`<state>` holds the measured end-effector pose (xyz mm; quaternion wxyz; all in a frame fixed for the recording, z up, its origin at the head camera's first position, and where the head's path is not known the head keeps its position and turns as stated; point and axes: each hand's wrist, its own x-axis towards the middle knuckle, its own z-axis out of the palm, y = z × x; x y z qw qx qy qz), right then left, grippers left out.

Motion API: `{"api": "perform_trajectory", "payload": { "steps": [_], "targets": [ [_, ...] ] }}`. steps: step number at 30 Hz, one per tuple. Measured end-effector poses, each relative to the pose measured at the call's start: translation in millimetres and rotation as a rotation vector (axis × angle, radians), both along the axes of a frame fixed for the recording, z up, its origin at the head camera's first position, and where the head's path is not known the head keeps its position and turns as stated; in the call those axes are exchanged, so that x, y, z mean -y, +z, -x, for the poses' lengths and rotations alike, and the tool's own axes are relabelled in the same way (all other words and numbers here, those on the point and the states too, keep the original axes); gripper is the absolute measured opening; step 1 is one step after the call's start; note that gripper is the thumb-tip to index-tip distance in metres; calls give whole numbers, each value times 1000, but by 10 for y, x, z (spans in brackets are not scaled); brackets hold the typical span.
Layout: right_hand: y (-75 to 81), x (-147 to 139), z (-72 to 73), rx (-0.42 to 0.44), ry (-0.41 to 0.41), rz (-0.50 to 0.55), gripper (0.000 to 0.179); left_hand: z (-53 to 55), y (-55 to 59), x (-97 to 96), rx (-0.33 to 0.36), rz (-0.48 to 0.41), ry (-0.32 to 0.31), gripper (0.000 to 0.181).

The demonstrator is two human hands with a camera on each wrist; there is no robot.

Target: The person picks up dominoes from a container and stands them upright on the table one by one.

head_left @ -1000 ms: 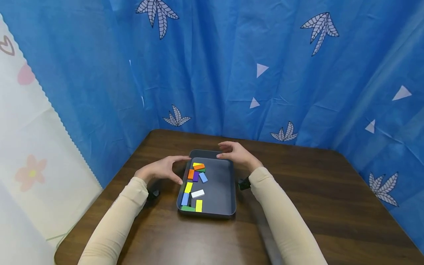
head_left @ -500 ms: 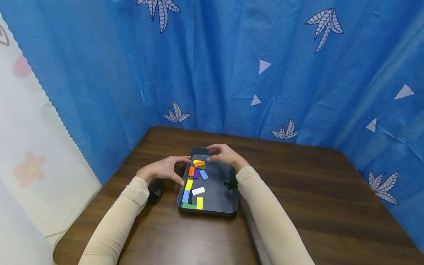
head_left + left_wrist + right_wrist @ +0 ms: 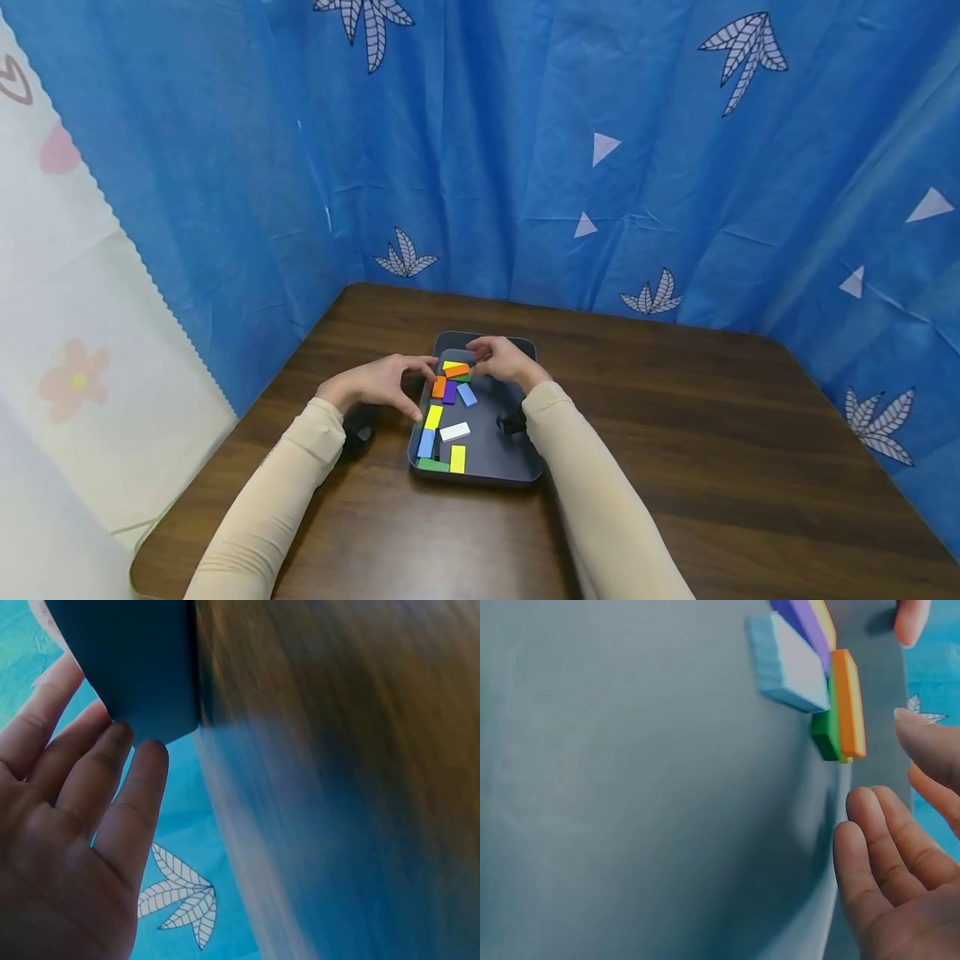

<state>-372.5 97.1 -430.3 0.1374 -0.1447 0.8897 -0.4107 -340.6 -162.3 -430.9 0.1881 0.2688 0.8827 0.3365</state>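
A dark grey tray (image 3: 498, 462) holds several coloured blocks along its left side. My left hand (image 3: 378, 382) is at the tray's left rim, thumb and fingers spread apart with nothing between them. The left wrist view shows its fingertips against the tray's outer wall (image 3: 142, 667). My right hand (image 3: 506, 362) hangs over the far part of the tray, fingertips close to an orange block (image 3: 847, 705). That block lies across a green block (image 3: 826, 735) and a yellow block (image 3: 450, 364). Beside them are a light blue block (image 3: 467, 394), a purple block (image 3: 449, 392) and another orange block (image 3: 438, 387).
Nearer in the tray lie a white block (image 3: 454, 432), yellow blocks, including one by the front wall (image 3: 457, 458), a blue block (image 3: 426, 443) and a green block (image 3: 433, 466). The brown wooden table (image 3: 712, 433) extends right. A blue curtain (image 3: 510, 150) hangs behind it.
My right hand has moved left from the tray's right rim to over the far blocks. The left hand stays at the left rim, and the blocks lie as before.
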Motion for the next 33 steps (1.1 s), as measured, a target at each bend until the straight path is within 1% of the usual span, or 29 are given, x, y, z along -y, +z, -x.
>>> {"api": "perform_trajectory", "payload": {
  "steps": [3,7,10,13,17,23,33],
  "targets": [
    [-60,-32,3,15,-16,3,50,-7,0,-34,4,9,5,61],
    [-149,-44,-15,41,-40,-4,47,-27,-57,-57,10,13,9,56],
    [-182,-30,-20,56,-64,-7,42,-39,-72,-65,15,10,4,54],
    [-182,-5,-4,55,-73,-3,38,-34,-62,-54,16,4,-3,52],
    [-171,17,20,44,-66,8,35,-14,-41,-41,18,1,-5,48],
    [-194,27,32,40,-60,21,29,-23,-27,-48,42,-1,0,45],
    [-199,43,36,5,-52,-3,20,-11,-8,-46,42,8,-9,42]
  ]
}}
